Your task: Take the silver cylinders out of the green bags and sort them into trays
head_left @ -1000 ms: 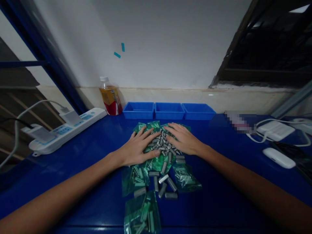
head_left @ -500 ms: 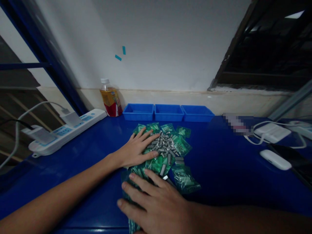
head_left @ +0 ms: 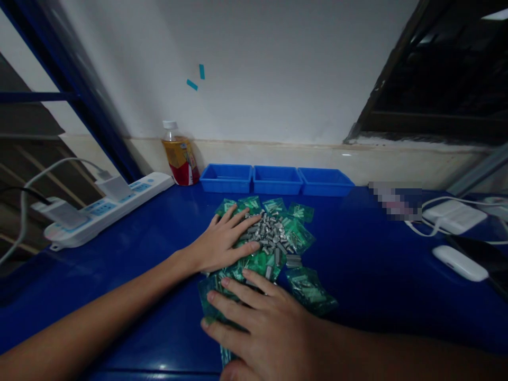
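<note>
My left hand (head_left: pixel 226 238) lies with fingers spread over the left side of a heap of small silvery metal pieces (head_left: pixel 270 232). Under and around that heap lie several green plastic bags (head_left: pixel 298 235) with small parts inside. Closer to me, my right hand (head_left: pixel 262 328) is stretched flat above the nearest bags, fingers apart and pointing left. It covers part of a darker green bag (head_left: pixel 208 296); whether the palm presses on it I cannot tell. Right of this hand rests another green bag (head_left: pixel 309 288), below a few grey bar-shaped pieces (head_left: pixel 293 261).
Three blue trays (head_left: pixel 278 181) stand in a row along the wall, beside a drink bottle (head_left: pixel 180 159). A white power strip (head_left: pixel 107 211) with plugs runs along the left. At right are a white charger (head_left: pixel 454 216), cables and a white case (head_left: pixel 460 263) on the blue table (head_left: pixel 381 275).
My right hand has shifted slightly to the right. My left hand stays on the heap, fingers still spread. The view has tilted down a little.
</note>
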A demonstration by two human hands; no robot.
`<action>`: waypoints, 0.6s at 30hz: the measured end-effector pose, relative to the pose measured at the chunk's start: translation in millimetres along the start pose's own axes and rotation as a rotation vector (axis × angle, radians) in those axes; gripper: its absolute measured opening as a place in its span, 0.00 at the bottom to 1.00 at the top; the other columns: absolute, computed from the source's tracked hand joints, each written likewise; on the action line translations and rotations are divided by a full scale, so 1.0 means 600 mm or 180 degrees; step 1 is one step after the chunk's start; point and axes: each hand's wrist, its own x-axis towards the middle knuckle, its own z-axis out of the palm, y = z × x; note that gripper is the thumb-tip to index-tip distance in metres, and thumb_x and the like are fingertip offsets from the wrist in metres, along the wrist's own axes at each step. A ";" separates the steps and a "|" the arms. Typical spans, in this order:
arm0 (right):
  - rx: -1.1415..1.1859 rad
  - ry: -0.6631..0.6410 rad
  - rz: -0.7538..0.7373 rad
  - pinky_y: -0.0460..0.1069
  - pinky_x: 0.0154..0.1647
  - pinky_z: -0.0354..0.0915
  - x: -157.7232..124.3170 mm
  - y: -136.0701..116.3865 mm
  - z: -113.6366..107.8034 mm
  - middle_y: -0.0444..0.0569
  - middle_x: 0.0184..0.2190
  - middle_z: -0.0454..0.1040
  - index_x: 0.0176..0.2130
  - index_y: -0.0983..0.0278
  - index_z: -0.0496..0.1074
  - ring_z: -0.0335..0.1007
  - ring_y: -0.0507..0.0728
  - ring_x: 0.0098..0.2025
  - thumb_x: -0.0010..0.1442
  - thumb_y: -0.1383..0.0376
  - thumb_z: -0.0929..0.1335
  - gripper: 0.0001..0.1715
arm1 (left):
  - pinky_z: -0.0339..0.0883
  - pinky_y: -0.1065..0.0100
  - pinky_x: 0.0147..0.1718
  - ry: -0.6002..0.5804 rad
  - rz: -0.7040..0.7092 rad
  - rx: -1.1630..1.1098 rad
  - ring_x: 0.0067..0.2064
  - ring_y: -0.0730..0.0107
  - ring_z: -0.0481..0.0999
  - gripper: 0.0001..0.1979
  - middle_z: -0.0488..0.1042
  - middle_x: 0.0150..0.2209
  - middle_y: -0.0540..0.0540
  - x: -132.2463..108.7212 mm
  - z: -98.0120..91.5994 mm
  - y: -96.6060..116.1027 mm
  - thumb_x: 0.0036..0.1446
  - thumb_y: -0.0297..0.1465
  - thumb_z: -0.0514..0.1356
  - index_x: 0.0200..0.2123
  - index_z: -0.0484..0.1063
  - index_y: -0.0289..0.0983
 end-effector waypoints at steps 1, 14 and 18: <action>-0.0030 0.0026 -0.0036 0.58 0.65 0.42 -0.002 0.002 0.002 0.49 0.64 0.54 0.61 0.62 0.57 0.44 0.60 0.66 0.67 0.49 0.54 0.31 | 0.44 0.33 0.56 0.0001 -0.0013 0.0016 0.66 0.40 0.39 0.32 0.44 0.68 0.47 0.000 0.001 0.001 0.61 0.52 0.44 0.65 0.40 0.54; -0.0244 0.0367 -0.0182 0.55 0.60 0.51 -0.005 0.004 -0.005 0.51 0.59 0.61 0.59 0.54 0.58 0.54 0.59 0.61 0.66 0.49 0.56 0.26 | 0.46 0.33 0.56 0.0087 0.0062 0.0000 0.66 0.41 0.40 0.31 0.42 0.68 0.49 0.001 0.005 -0.002 0.61 0.51 0.45 0.65 0.41 0.54; -0.0188 0.0344 -0.0091 0.55 0.61 0.50 -0.009 -0.001 -0.008 0.51 0.60 0.60 0.59 0.55 0.58 0.52 0.59 0.62 0.66 0.50 0.56 0.26 | 0.47 0.34 0.56 0.0108 0.0089 -0.0002 0.66 0.45 0.44 0.30 0.44 0.68 0.49 0.000 0.003 0.000 0.62 0.51 0.45 0.65 0.43 0.53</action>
